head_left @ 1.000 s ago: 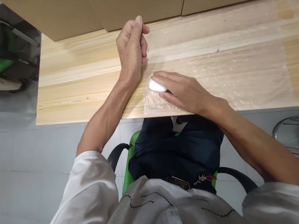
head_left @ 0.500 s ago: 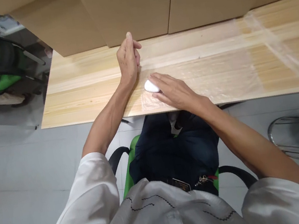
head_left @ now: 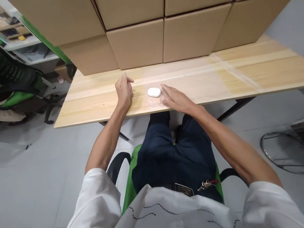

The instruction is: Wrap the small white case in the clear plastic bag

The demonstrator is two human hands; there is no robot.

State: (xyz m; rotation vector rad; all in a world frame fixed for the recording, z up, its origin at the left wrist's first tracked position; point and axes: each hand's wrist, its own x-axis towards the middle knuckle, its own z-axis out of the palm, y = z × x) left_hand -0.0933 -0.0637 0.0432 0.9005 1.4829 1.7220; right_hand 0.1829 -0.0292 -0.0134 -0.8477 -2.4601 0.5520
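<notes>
A small white oval case (head_left: 154, 92) lies on the wooden table (head_left: 251, 78), on a sheet of clear film. My right hand (head_left: 174, 96) lies flat on the table just right of the case, fingertips at its edge, holding nothing. My left hand (head_left: 124, 89) rests on its side to the left of the case, fingers loosely curled with the thumb against them; nothing shows in it.
Stacked cardboard boxes (head_left: 134, 23) line the back of the table. A black and green office chair (head_left: 2, 76) stands at the left. A metal ring stool (head_left: 288, 151) sits on the grey floor at the right. I sit on a green chair.
The view has pulled back and tilted up, showing more boxes and floor. My right hand slid off the white case, which now lies uncovered. My left hand lowered to the table.
</notes>
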